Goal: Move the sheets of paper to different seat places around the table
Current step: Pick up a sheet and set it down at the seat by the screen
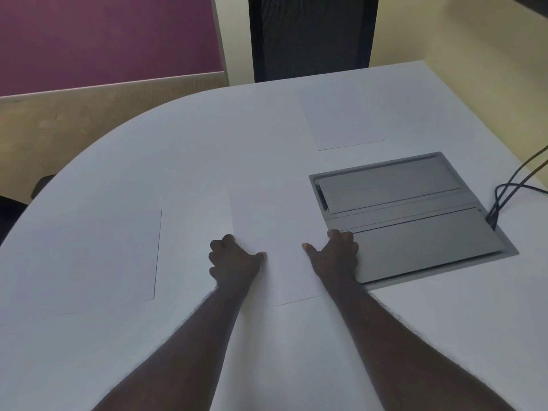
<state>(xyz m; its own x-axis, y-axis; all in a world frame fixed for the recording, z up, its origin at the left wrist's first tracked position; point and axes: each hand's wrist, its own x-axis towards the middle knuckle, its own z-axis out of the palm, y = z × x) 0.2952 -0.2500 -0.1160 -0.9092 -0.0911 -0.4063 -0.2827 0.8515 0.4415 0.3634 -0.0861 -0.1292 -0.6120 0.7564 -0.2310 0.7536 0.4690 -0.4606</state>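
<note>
Both hands sit on the middle sheet of paper (pixel 277 247): my left hand (pixel 232 262) grips its left edge, fingers curled over the side and thumb flat on top, and my right hand (pixel 335 252) pinches the right edge the same way, its outer fingers resting against the grey hatch beside it. Around them spreads the white table (pixel 207 137), rounded at its left end, broad enough that each seat gets its own patch of surface. A dark chair back (pixel 311 37) stands at the far edge, marking one seat place, and a far sheet (pixel 341 120) lies squarely in front of it, which I take to be a place already served. Another sheet (pixel 98 259) lies flat toward the rounded left end, well apart from my hands, probably for a seat on that side. The grey cable hatch (pixel 415 215) is sunk into the tabletop just right of the middle sheet, lids down, so paper is best kept off it. Black cables (pixel 510 188) run out of its far right corner. Holding both edges should let me lift the sheet level without creasing it, and I judge this one is next to be carried to a seat.
</note>
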